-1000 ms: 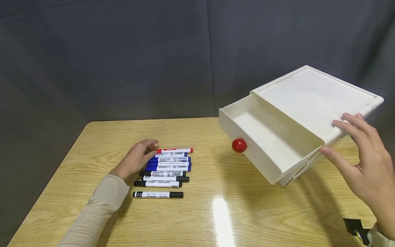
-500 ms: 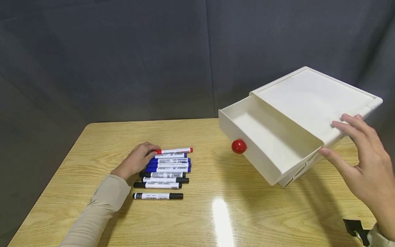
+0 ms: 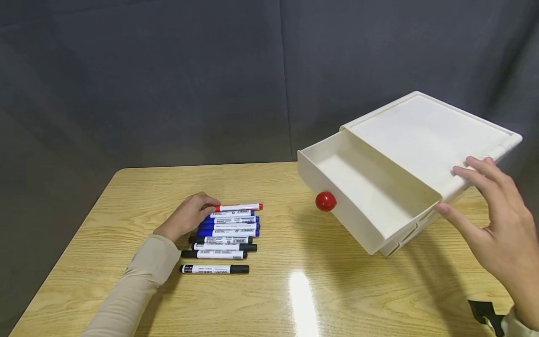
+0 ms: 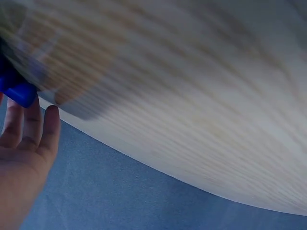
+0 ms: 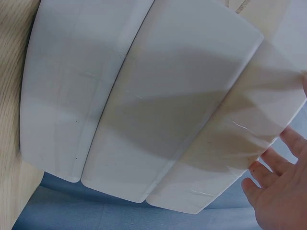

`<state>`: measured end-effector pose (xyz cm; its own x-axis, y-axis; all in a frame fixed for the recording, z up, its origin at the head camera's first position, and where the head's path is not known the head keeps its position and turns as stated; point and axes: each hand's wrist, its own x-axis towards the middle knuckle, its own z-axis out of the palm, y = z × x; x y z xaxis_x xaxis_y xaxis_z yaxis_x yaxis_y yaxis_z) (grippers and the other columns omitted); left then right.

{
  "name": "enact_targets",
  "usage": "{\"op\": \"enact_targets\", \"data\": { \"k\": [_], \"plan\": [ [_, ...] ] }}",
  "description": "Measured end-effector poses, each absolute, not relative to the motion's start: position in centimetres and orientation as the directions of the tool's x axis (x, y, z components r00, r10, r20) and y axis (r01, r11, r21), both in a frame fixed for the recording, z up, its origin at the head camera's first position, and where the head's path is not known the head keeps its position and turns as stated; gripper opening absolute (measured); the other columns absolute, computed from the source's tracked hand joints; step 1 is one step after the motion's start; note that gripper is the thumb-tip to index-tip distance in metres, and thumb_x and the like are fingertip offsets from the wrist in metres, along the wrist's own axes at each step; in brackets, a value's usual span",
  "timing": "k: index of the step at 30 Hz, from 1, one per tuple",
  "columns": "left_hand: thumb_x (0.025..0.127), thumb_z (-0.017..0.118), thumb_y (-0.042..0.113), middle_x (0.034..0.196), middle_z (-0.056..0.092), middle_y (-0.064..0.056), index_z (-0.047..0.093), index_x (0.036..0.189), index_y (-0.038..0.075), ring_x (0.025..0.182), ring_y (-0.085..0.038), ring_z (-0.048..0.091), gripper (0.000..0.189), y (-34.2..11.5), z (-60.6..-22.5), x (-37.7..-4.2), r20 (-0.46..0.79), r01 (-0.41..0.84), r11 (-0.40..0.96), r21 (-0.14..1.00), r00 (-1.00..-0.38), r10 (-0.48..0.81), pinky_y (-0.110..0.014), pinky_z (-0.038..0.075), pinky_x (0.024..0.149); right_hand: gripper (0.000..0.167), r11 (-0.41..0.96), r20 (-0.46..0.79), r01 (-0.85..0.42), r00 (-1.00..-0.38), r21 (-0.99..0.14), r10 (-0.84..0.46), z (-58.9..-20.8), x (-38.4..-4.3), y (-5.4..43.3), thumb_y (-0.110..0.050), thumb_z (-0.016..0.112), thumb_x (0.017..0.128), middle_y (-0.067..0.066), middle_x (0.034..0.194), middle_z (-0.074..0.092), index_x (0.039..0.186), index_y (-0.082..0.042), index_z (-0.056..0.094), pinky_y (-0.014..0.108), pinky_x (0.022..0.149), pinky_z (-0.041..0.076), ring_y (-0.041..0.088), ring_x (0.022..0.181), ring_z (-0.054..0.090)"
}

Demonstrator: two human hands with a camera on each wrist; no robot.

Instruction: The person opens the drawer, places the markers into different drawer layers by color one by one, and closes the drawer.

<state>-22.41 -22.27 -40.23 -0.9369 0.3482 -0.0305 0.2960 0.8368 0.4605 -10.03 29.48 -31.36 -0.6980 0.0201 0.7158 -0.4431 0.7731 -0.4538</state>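
In the head view, my left hand (image 3: 187, 216) pinches the cap end of a red marker (image 3: 240, 207), the farthest in a row of markers lying on the table. Just nearer lie several blue markers (image 3: 233, 226), and their caps (image 4: 21, 92) show beside my fingers (image 4: 50, 124) in the left wrist view. Several black markers (image 3: 221, 254) follow. On the right stands a white drawer unit (image 3: 433, 131), its top drawer (image 3: 337, 196) pulled out and bare inside. My right hand (image 3: 501, 224) rests extended fingertips on the unit's top edge, thumb near its front corner.
A round red knob (image 3: 326, 201) sticks out from the drawer front. The wooden table (image 3: 269, 299) ends at a dark grey curtain (image 3: 202, 84) behind. A small black piece (image 3: 484, 311) lies at the lower right, by my right sleeve.
My left fingers have closed on the red marker's end, and the marker has rolled slightly, so its red print no longer shows. The right hand and the drawer unit stay put.
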Motion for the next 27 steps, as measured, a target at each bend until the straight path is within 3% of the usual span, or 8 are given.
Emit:
{"op": "enact_targets", "data": {
  "k": [5, 11, 18, 27],
  "plan": [
    [0.101, 0.055, 0.009, 0.117, 0.066, -0.017, 0.068, 0.118, 0.001, 0.112, -0.032, 0.061, 0.023, -22.07, -40.24, -22.44, -0.042, 0.278, 0.848, 0.451, -0.942, 0.332, -0.052, 0.049, 0.101, 0.08, 0.773, 0.725, -0.451, -0.689, -0.447, 0.017, -31.29, -10.05, 29.45, -0.067, 0.063, 0.083, -0.021, 0.147, 0.045, 0.129, -0.001, 0.063, 0.018, 0.121, 0.021, 0.01, 0.149, 0.031],
    [0.101, 0.055, 0.009, 0.114, 0.068, -0.015, 0.065, 0.116, 0.004, 0.101, -0.027, 0.059, 0.018, -21.91, -40.09, -22.47, -0.063, 0.241, 0.848, 0.473, -0.95, 0.306, -0.047, 0.05, 0.095, 0.082, 0.773, 0.732, -0.457, -0.681, -0.44, 0.015, -31.28, -10.08, 29.32, -0.068, 0.062, 0.083, -0.02, 0.147, 0.045, 0.128, 0.0, 0.063, 0.017, 0.121, 0.022, 0.01, 0.148, 0.032],
    [0.1, 0.056, 0.005, 0.125, 0.067, -0.018, 0.066, 0.125, 0.003, 0.12, -0.035, 0.061, 0.027, -21.93, -40.08, -22.26, -0.024, 0.298, 0.848, 0.438, -0.939, 0.342, -0.054, 0.048, 0.104, 0.081, 0.771, 0.732, -0.458, -0.681, -0.442, 0.015, -31.26, -10.11, 29.35, -0.067, 0.062, 0.083, -0.02, 0.147, 0.045, 0.128, 0.0, 0.063, 0.017, 0.121, 0.022, 0.01, 0.148, 0.032],
    [0.098, 0.059, 0.006, 0.128, 0.066, -0.017, 0.068, 0.123, 0.004, 0.126, -0.038, 0.056, 0.026, -21.47, -39.52, -21.97, 0.014, 0.293, 0.853, 0.432, -0.948, 0.318, -0.055, 0.045, 0.108, 0.082, 0.771, 0.739, -0.464, -0.674, -0.436, 0.013, -31.4, -10.16, 29.37, -0.068, 0.062, 0.083, -0.017, 0.148, 0.046, 0.128, 0.001, 0.062, 0.018, 0.122, 0.022, 0.011, 0.148, 0.032]
  ]
}}
